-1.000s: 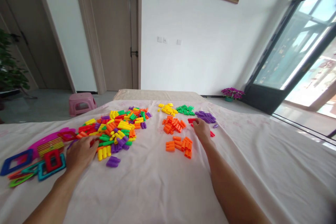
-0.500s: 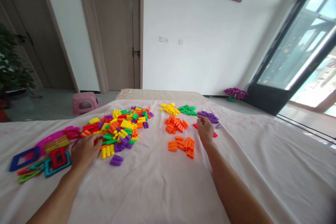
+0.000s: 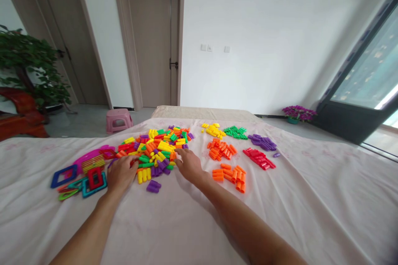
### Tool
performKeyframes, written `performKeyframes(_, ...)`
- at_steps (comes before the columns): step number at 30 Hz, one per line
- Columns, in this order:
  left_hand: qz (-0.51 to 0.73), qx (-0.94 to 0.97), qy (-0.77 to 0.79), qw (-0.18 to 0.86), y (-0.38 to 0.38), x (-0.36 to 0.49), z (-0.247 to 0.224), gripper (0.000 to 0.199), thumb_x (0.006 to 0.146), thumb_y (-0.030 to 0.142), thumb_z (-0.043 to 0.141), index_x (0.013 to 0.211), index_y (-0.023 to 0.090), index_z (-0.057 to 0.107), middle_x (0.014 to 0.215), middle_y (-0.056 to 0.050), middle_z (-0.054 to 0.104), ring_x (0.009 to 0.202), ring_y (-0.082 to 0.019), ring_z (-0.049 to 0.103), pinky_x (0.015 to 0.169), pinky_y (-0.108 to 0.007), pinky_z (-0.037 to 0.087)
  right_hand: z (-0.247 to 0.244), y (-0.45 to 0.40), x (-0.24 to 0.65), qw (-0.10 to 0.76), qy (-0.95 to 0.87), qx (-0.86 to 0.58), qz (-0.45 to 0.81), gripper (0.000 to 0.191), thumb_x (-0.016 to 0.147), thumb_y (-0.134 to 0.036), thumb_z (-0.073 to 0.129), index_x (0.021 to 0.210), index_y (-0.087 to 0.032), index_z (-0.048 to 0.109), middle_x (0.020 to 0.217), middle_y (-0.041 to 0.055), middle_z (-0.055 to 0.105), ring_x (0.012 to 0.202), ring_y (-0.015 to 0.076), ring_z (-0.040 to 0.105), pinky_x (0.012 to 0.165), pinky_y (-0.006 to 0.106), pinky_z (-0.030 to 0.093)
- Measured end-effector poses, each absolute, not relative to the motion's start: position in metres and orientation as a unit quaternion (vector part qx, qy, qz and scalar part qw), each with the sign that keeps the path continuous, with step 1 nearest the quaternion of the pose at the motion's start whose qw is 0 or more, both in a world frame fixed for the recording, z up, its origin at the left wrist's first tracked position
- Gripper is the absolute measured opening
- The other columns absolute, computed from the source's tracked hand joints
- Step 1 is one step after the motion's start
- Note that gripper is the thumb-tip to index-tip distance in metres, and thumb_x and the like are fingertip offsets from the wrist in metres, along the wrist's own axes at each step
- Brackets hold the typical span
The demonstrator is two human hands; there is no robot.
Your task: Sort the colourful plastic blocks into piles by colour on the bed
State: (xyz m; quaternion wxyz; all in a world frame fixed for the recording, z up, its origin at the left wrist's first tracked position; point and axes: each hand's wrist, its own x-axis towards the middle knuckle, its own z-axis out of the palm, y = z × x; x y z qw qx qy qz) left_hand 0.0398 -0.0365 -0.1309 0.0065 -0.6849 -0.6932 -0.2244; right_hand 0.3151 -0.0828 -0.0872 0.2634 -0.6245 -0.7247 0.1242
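Note:
My left hand (image 3: 122,172) is at the near left edge of a mixed heap of plastic tube-shaped building blocks (image 3: 164,145). Its fingers are curled together, and a bit of a red block shows at the fingertips, mostly covered. On the heap's right side is my right hand (image 3: 190,166), fingers apart and reaching toward orange and yellow blocks; nothing shows in its grasp. Purple joined blocks (image 3: 153,186) lie just in front of the heap. To the right are single-colour groups: yellow blocks (image 3: 214,130), green blocks (image 3: 235,132), purple blocks (image 3: 263,142), red blocks (image 3: 259,158) and orange blocks (image 3: 222,150).
A second orange group (image 3: 238,176) lies nearer me. Left of my left hand are flat plastic frames, among them a blue one (image 3: 64,175) and a teal one (image 3: 93,188). A pale cloth (image 3: 186,223) covers the table. Beyond it stands a pink stool (image 3: 119,120).
My right hand has left the red group on the right and moved left to the mixed heap. The red group is now uncovered. My left hand stays at the heap's edge; the view has turned left.

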Motion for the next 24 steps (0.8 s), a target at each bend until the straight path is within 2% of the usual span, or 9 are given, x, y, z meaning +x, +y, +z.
performKeyframes(3, -0.222, -0.683, -0.696, -0.002, -0.037, 0.040, -0.130, 0.045, 0.100, 0.039, 0.043, 0.123, 0.026, 0.079, 0.131, -0.009, 0.076, 0.122, -0.031, 0.066, 0.101, -0.043, 0.049, -0.099, -0.066, 0.308, 0.267, -0.706, -0.641, 0.143, 0.036, 0.097, -0.033, 0.065, 0.132, -0.029, 0.073, 0.126, 0.0068, 0.075, 0.121, 0.0255, 0.067, 0.097, 0.035, 0.052)
performKeyframes(8, -0.224, -0.682, -0.696, -0.001, -0.038, 0.041, -0.128, 0.044, 0.100, 0.038, 0.044, 0.123, 0.025, 0.079, 0.130, -0.009, 0.076, 0.122, -0.031, 0.066, 0.101, -0.043, 0.048, -0.125, -0.050, 0.314, 0.378, -0.634, -0.635, 0.227, 0.036, 0.087, -0.025, 0.068, 0.122, -0.029, 0.075, 0.103, 0.0008, 0.078, 0.094, 0.0196, 0.071, 0.085, 0.031, 0.054)
performKeyframes(13, -0.222, -0.682, -0.697, 0.010, -0.038, 0.041, -0.129, 0.043, 0.100, 0.038, 0.044, 0.122, 0.026, 0.079, 0.128, -0.008, 0.077, 0.119, -0.029, 0.067, 0.099, -0.040, 0.049, -0.135, -0.047, 0.320, 0.509, -0.559, -0.566, 0.328, 0.038, 0.078, -0.022, 0.064, 0.115, -0.020, 0.068, 0.102, 0.0031, 0.076, 0.081, 0.0170, 0.067, 0.076, 0.029, 0.055)
performKeyframes(16, -0.226, -0.682, -0.695, 0.008, -0.038, 0.040, -0.130, 0.042, 0.100, 0.038, 0.044, 0.121, 0.027, 0.079, 0.128, -0.007, 0.077, 0.120, -0.029, 0.067, 0.100, -0.040, 0.049, -0.134, -0.051, 0.322, 0.549, -0.542, -0.536, 0.343, 0.036, 0.075, -0.024, 0.065, 0.111, -0.019, 0.065, 0.100, 0.0047, 0.075, 0.084, 0.0180, 0.068, 0.075, 0.028, 0.055)
performKeyframes(19, -0.229, -0.684, -0.693, 0.000, -0.036, 0.039, -0.132, 0.043, 0.099, 0.039, 0.044, 0.122, 0.027, 0.079, 0.130, -0.008, 0.077, 0.121, -0.030, 0.067, 0.101, -0.041, 0.049, -0.126, -0.058, 0.331, 0.544, -0.547, -0.539, 0.339, 0.037, 0.073, -0.019, 0.060, 0.110, -0.020, 0.065, 0.103, 0.0049, 0.076, 0.091, 0.0194, 0.071, 0.076, 0.029, 0.057)
performKeyframes(24, -0.235, -0.682, -0.693, -0.002, -0.035, 0.039, -0.133, 0.044, 0.099, 0.040, 0.045, 0.121, 0.025, 0.080, 0.128, -0.010, 0.077, 0.119, -0.032, 0.067, 0.102, -0.044, 0.049, -0.097, -0.080, 0.374, 0.449, -0.611, -0.565, 0.325, 0.039, 0.068, -0.008, 0.058, 0.103, -0.020, 0.071, 0.101, 0.0037, 0.079, 0.093, 0.0204, 0.075, 0.078, 0.031, 0.058)
